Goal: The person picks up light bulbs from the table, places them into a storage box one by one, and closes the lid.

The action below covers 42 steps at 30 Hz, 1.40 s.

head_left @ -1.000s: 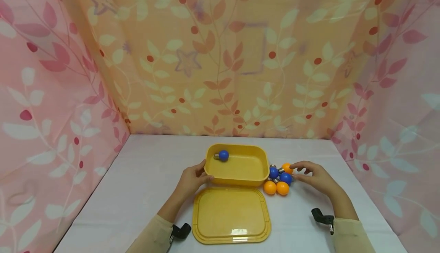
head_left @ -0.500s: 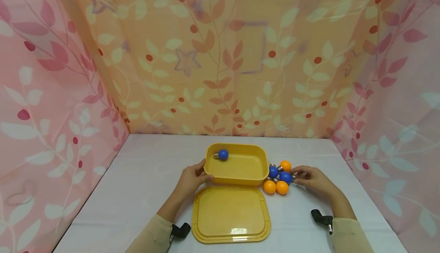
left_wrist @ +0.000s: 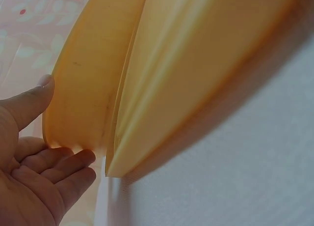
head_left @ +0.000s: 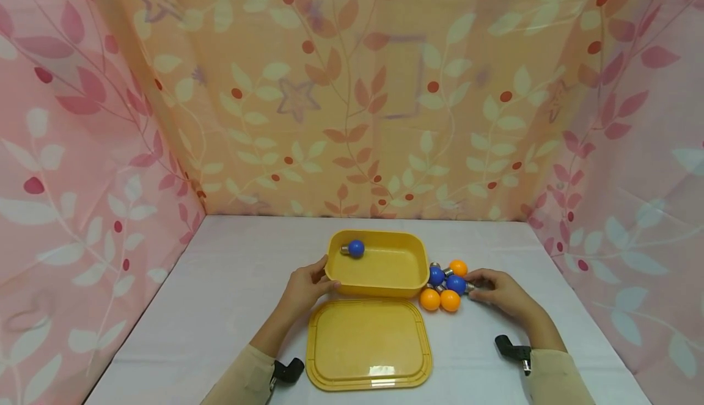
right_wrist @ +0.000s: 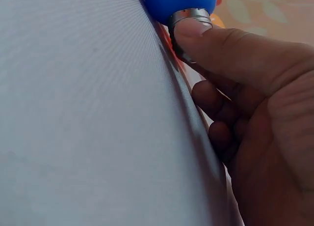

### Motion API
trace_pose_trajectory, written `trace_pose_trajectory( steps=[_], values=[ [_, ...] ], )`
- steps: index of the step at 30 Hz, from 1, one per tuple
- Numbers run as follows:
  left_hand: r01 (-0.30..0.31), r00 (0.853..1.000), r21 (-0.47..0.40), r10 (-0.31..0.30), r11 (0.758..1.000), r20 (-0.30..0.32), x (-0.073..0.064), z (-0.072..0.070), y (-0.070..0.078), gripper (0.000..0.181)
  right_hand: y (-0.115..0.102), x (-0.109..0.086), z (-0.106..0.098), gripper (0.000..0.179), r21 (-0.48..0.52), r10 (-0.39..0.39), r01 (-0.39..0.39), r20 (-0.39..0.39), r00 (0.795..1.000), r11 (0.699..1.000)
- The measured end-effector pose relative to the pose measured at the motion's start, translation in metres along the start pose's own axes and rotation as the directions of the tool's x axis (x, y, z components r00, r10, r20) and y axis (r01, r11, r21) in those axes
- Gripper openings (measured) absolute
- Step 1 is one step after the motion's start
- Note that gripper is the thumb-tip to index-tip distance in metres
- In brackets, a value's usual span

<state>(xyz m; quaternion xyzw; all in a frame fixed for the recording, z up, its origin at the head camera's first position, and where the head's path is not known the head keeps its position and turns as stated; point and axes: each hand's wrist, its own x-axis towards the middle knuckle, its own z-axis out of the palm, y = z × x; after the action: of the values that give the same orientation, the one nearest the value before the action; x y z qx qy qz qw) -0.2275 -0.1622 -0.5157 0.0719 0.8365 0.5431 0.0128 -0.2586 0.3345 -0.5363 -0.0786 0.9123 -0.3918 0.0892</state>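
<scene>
In the head view, my left hand point(head_left: 304, 288) holds the left end of a yellow plastic box point(head_left: 379, 290), thumb at the near side and fingers at the end wall. The left wrist view shows the thumb and fingertips at the corner of the box point(left_wrist: 91, 78). One blue light bulb point(head_left: 356, 248) lies inside the box, at its left. My right hand point(head_left: 497, 289) pinches the metal screw base of another blue light bulb point(head_left: 456, 284) in the pile to the box's right. The right wrist view has the thumb on the metal base of this blue bulb point(right_wrist: 179, 2).
Orange bulbs point(head_left: 450, 300) and one more blue bulb point(head_left: 436, 275) crowd against the box's right end. A yellow lid point(head_left: 368, 347) lies flat in front of the box on the white tablecloth point(head_left: 247, 240). Patterned curtains point(head_left: 352, 87) surround the table at the back and both sides.
My right hand has come down from beside the far orange bulb to the blue bulb and now pinches its base. My left hand stays at the box.
</scene>
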Motion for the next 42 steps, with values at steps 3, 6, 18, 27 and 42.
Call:
trace_pose_trajectory(
  steps=[3, 6, 18, 27, 42],
  values=[
    [0.01, 1.0, -0.005, -0.01, 1.0, -0.003, 0.0, 0.0, 0.0, 0.082, 0.001, 0.0, -0.001, 0.046, 0.011, -0.007, 0.007, -0.003, 1.0, 1.0],
    [0.008, 1.0, -0.011, -0.008, 1.0, -0.003, -0.001, 0.001, 0.0, 0.082, 0.001, 0.0, -0.002, 0.048, 0.024, 0.006, -0.006, -0.002, 1.0, 1.0],
    [0.009, 1.0, -0.025, -0.009, 1.0, 0.002, -0.001, 0.002, -0.003, 0.082, -0.003, -0.009, -0.007, 0.044, 0.101, -0.034, 0.037, -0.037, 0.999, 0.994],
    [-0.009, 1.0, -0.001, 0.009, 1.0, -0.004, 0.001, 0.001, -0.006, 0.08, -0.008, -0.008, -0.009, 0.045, 0.072, -0.044, 0.049, -0.072, 0.996, 0.996],
    [0.004, 1.0, -0.031, -0.004, 1.0, -0.005, 0.001, 0.0, -0.003, 0.081, -0.032, -0.006, -0.018, 0.038, 0.027, -0.176, 0.189, -0.258, 0.95, 0.982]
  ],
)
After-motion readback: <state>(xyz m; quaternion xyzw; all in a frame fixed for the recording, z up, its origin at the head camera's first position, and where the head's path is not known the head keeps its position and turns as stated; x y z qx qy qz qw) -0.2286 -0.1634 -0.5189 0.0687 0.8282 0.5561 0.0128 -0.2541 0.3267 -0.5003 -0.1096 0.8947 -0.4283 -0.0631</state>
